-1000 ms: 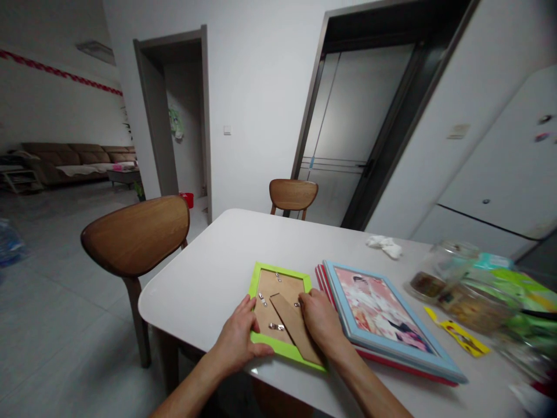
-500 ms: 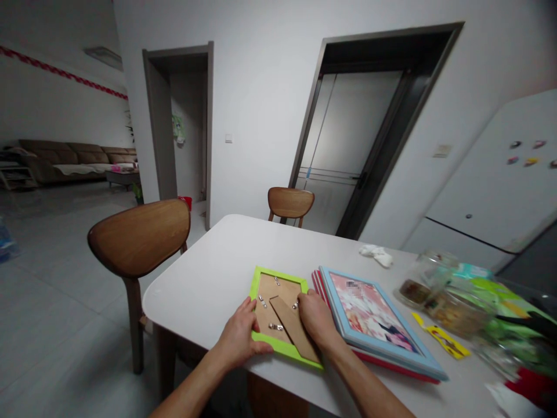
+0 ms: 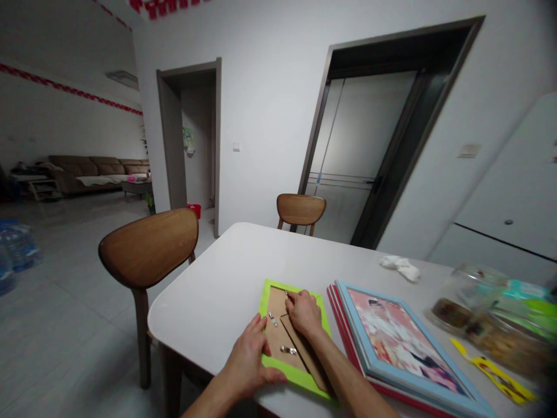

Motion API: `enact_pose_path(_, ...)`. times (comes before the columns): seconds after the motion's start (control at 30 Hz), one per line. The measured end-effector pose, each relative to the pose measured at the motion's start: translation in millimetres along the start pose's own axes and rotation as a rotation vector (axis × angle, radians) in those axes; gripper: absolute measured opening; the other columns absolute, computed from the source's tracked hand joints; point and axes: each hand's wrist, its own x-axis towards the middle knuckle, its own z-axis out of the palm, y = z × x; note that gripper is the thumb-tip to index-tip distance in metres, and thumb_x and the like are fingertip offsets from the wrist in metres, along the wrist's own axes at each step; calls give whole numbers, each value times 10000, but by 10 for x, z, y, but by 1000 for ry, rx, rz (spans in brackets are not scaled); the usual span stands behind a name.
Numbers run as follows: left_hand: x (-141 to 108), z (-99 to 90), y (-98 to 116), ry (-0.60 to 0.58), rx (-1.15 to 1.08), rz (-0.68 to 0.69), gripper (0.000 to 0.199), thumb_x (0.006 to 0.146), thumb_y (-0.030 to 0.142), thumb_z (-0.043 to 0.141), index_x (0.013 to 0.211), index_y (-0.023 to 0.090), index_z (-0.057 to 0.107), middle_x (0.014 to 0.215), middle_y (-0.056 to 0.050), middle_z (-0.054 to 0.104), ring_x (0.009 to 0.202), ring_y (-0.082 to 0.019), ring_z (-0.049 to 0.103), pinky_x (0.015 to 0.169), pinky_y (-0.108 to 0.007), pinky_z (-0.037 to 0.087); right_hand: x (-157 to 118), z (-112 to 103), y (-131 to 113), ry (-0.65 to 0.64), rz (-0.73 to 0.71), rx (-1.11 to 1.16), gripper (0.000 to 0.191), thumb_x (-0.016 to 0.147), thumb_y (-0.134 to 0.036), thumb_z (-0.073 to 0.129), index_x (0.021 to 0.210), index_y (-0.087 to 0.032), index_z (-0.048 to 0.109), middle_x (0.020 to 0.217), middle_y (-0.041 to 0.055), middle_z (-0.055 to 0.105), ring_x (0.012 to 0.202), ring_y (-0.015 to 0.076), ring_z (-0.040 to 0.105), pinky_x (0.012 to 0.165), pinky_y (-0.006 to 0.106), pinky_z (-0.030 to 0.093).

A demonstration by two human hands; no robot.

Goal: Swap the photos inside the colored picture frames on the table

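Observation:
A lime-green picture frame [image 3: 300, 376] lies face down on the table, its brown backing board [image 3: 275, 299] showing. My left hand [image 3: 249, 361] holds the frame at its lower left corner, fingers on the left side and thumb along the near edge. The fingers of my right hand [image 3: 306, 314] are curled at a small metal clip [image 3: 287, 295] near the far edge of the backing. Two more metal clips, on the left [image 3: 272, 319] and near side [image 3: 288, 350], are visible. The stand leg [image 3: 300, 342] slants across the board, partly under my right forearm.
Right beside the green frame is a stack of frames, a light-blue photo frame [image 3: 404, 342] over red-edged ones [image 3: 343, 325]. Farther right are glass jars [image 3: 456, 302] and a yellow packet [image 3: 496, 371]. A crumpled white tissue [image 3: 400, 267] lies behind. Wooden chairs [image 3: 150, 247] stand around the table [image 3: 209, 302].
My right hand has gone from the clip on the right side of the backing to the one at the far edge. My left hand keeps its hold. The view has shifted slightly.

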Motion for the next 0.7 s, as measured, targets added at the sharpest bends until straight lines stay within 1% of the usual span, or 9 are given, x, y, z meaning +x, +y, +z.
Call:
enact_pose_path(0.1, 13, -10, 4, -15, -6, 1, 422, 415, 383, 789, 701, 181, 552, 1324, -144, 315, 1247, -272, 183, 979, -417, 237, -5, 18, -2, 3, 11, 23, 309, 785, -320, 377, 992, -263, 599, 888, 80, 571, 816, 194, 513, 654, 284, 360)
enact_pose_path(0.17, 10, -21, 17, -9, -6, 4, 415, 424, 385, 785, 699, 183, 549, 1323, -139, 320, 1246, -270, 185, 979, -411, 241, -36, -6, -2, 12, 14, 41, 316, 791, -304, 366, 1003, -250, 594, 883, 78, 580, 813, 189, 519, 670, 282, 366)
enact_pose_path(0.27, -4, -35, 43, 18, -7, 17, 392, 432, 353, 786, 692, 186, 544, 1313, -131, 343, 1243, -263, 201, 979, -392, 253, -117, -70, 61, 52, 2, 70, 356, 803, -273, 343, 1101, -205, 525, 942, 77, 584, 880, 176, 511, 761, 272, 355)
enact_pose_path(0.33, -11, -40, 59, 33, -8, 39, 380, 429, 335, 789, 676, 192, 538, 1300, -126, 366, 1240, -261, 213, 983, -393, 249, -170, -105, 159, 99, 23, 73, 393, 809, -261, 325, 1164, -161, 461, 1050, 93, 552, 978, 182, 476, 842, 277, 317)
enact_pose_path(0.43, -12, -42, 70, 41, -4, 57, 358, 436, 325, 784, 654, 197, 530, 1291, -122, 381, 1237, -261, 221, 986, -400, 246, -193, -114, 334, 139, 114, 53, 447, 809, -279, 316, 1184, -59, 418, 1158, 161, 485, 1088, 224, 410, 905, 319, 269)
enact_pose_path(0.53, -10, -39, 65, 51, 0, 47, 344, 446, 324, 779, 643, 195, 529, 1299, -122, 368, 1237, -267, 220, 984, -389, 258, -143, -97, 477, 122, 155, 41, 488, 804, -307, 322, 1179, -6, 406, 1143, 192, 496, 1090, 237, 417, 906, 330, 272)
enact_pose_path(0.7, -21, -27, 50, 70, -21, 73, 352, 469, 390, 762, 649, 193, 533, 1278, -125, 400, 1228, -284, 237, 979, -400, 266, -101, -135, 693, 94, 178, 25, 504, 785, -316, 357, 1172, 1, 412, 1070, 195, 547, 1015, 255, 476, 877, 350, 299)
